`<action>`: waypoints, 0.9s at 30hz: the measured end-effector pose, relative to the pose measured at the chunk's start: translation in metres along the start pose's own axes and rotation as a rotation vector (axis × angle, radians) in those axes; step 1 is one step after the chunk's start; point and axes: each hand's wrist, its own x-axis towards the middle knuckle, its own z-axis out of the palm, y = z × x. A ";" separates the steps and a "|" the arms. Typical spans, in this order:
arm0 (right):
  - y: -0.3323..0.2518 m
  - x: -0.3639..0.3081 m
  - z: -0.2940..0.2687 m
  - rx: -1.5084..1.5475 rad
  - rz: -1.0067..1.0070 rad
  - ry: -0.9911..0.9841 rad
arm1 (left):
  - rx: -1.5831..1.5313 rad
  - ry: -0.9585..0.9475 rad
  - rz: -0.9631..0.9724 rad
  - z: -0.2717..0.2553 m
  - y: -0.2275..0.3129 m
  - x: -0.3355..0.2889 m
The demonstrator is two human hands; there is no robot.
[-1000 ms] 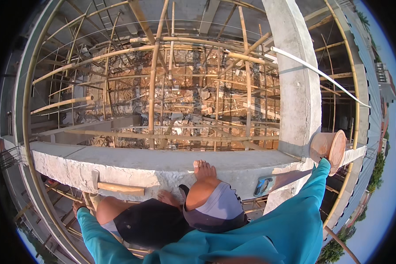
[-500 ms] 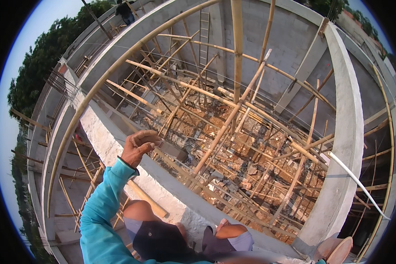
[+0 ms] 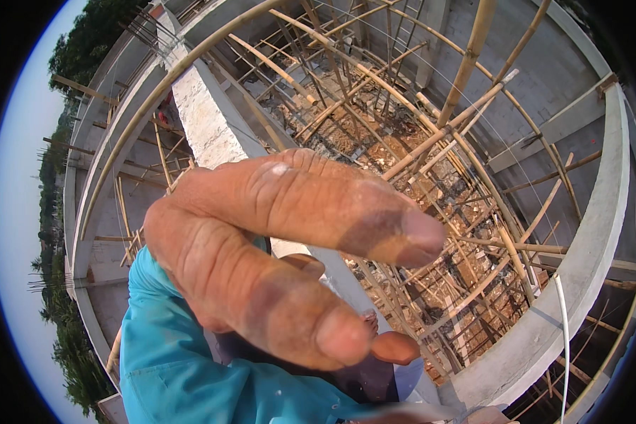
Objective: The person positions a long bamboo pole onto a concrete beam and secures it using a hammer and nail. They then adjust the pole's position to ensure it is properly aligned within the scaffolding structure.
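My left hand, in a teal sleeve, is raised very close to the camera and fills the middle of the view. Its thumb and forefinger stretch to the right with a gap between them, and nothing shows in them. Behind it runs a rough white wall top, partly hidden by the hand. My bent knee shows below the fingers. At the lower edge a skin-coloured shape is cut off; it may be part of my right hand, and its fingers cannot be made out.
Bamboo poles cross a deep pit with rubble on its floor. A long curved bamboo pole arches at the left. A concrete beam bounds the right side, with a white pipe lying over it. Reinforcing bars stick up at upper left.
My left hand has risen from above the wall top to just before the camera. The view has turned, and the round pinkish shape at lower right has mostly left the picture.
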 end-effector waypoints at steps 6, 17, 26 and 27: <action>0.003 0.053 -0.034 0.014 -0.097 0.040 | 0.612 0.785 -0.766 -0.173 -0.091 -0.189; 0.035 0.075 -0.083 0.118 0.076 0.344 | 1.228 0.475 -1.923 -0.080 -0.148 -0.490; -0.123 0.000 0.002 0.535 -0.244 -0.253 | 0.470 1.364 -1.676 -0.107 -0.181 -0.440; -0.158 -0.026 0.011 0.606 -0.276 -0.350 | 0.469 1.346 -1.662 -0.105 -0.178 -0.430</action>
